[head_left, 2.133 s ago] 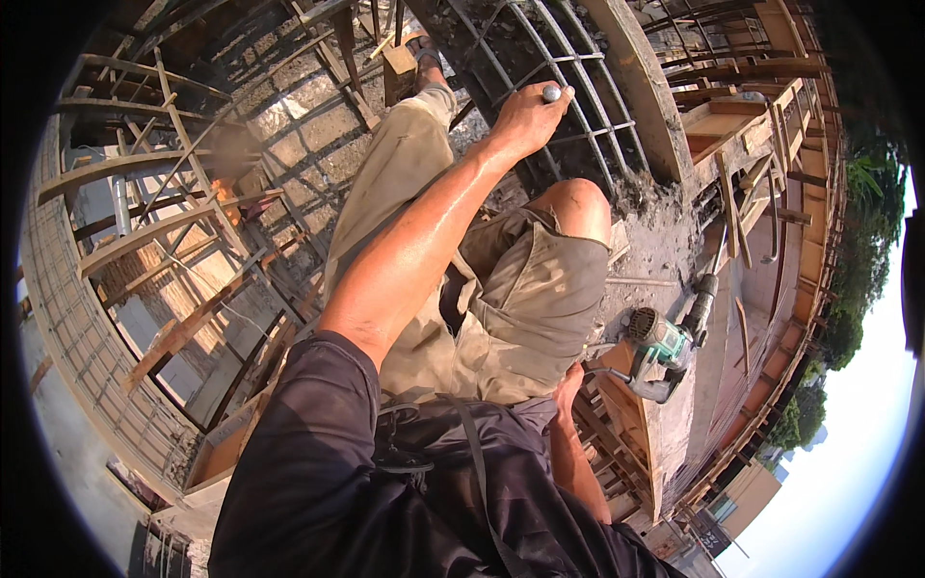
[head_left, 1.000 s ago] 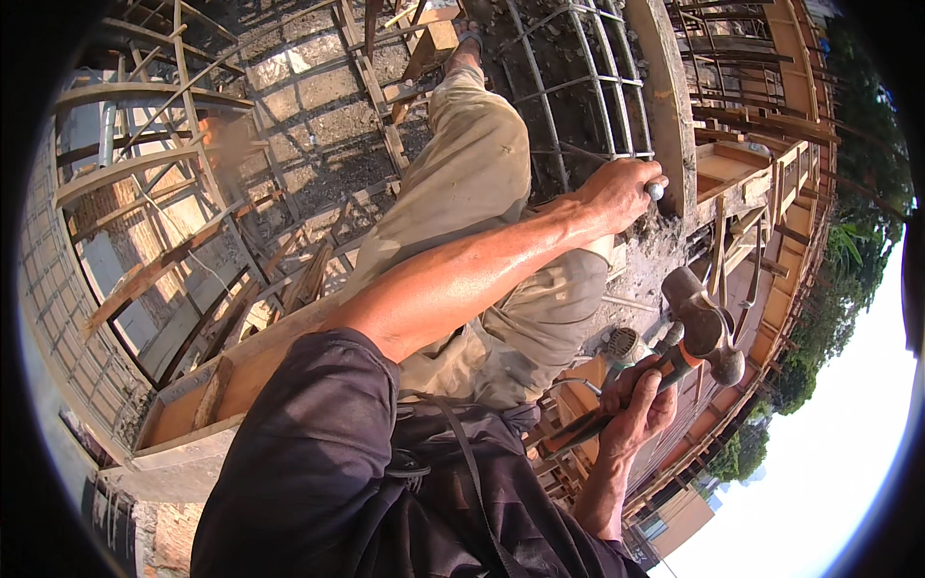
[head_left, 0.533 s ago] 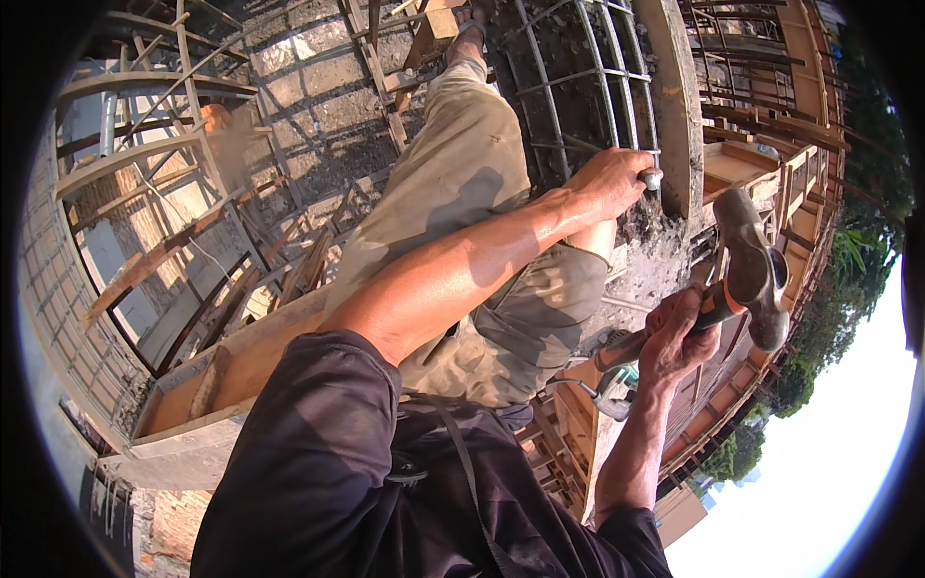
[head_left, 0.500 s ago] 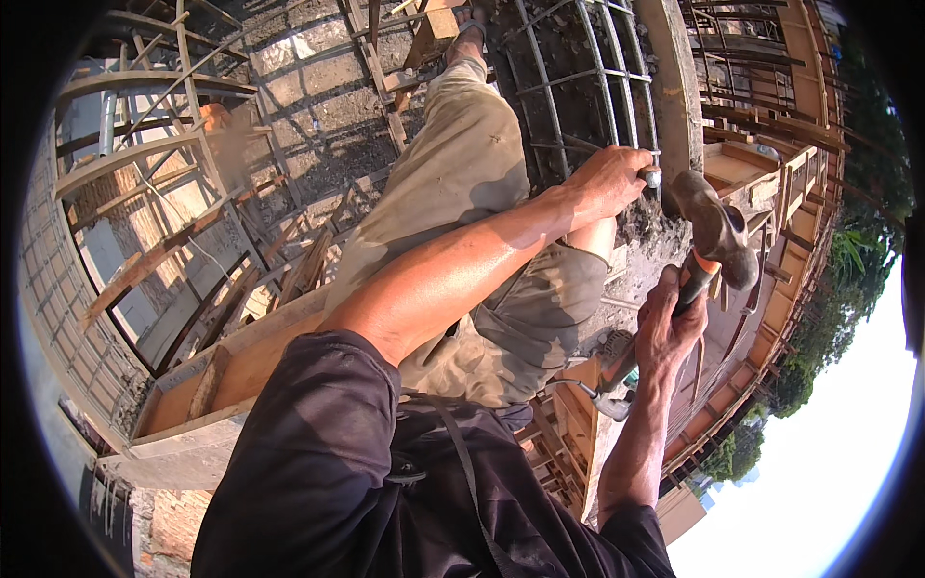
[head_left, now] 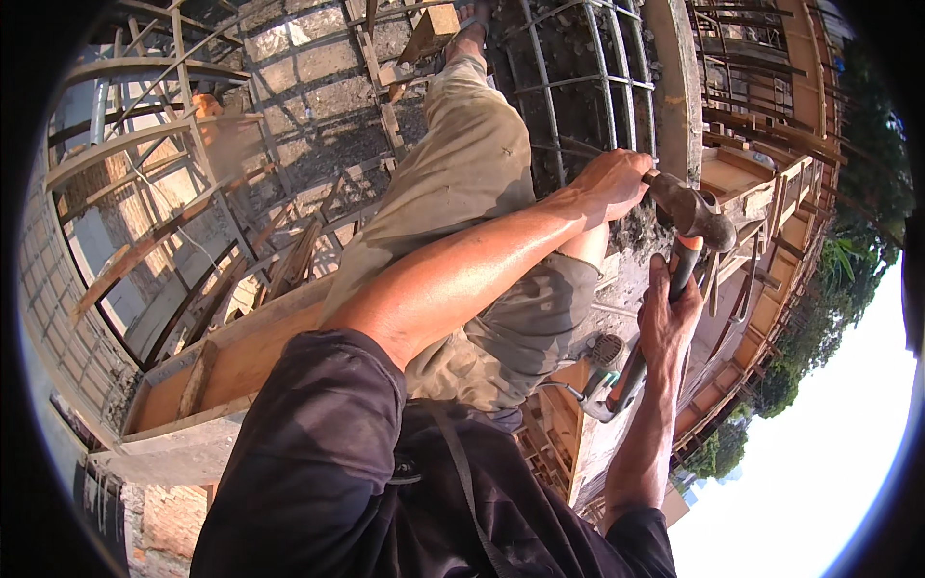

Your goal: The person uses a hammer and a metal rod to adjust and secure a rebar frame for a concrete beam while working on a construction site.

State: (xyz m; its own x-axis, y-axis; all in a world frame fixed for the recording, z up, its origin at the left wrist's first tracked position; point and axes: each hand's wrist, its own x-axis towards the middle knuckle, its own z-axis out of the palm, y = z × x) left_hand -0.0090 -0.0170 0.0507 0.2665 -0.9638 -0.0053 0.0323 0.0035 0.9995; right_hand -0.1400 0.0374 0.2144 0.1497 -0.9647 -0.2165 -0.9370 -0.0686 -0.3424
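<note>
My right hand (head_left: 671,313) is closed around the hammer's black handle (head_left: 685,265), which has an orange band below the head. The heavy, worn steel hammer head (head_left: 696,214) is right at my left fist, its far end meeting or nearly meeting what that hand grips. Stretched across my lap, my left arm ends in my closed left hand (head_left: 615,183), wrapped round a short metal rod. The hammer and fingers hide most of the rod, so whether it is a chisel cannot be told. Rough, broken concrete (head_left: 636,229) lies just below that hand.
Steel rebar (head_left: 599,77) runs beyond my left hand, beside a concrete-coloured beam (head_left: 676,87). A corded green-and-grey power tool (head_left: 599,393) sits near my right forearm. Timber formwork (head_left: 260,361) lies at the left, with wooden framing (head_left: 125,173) over a drop.
The hammer has swung left and slightly down, from apart from my left fist to right against it. My right hand moved a little with it; my left hand stayed nearly still.
</note>
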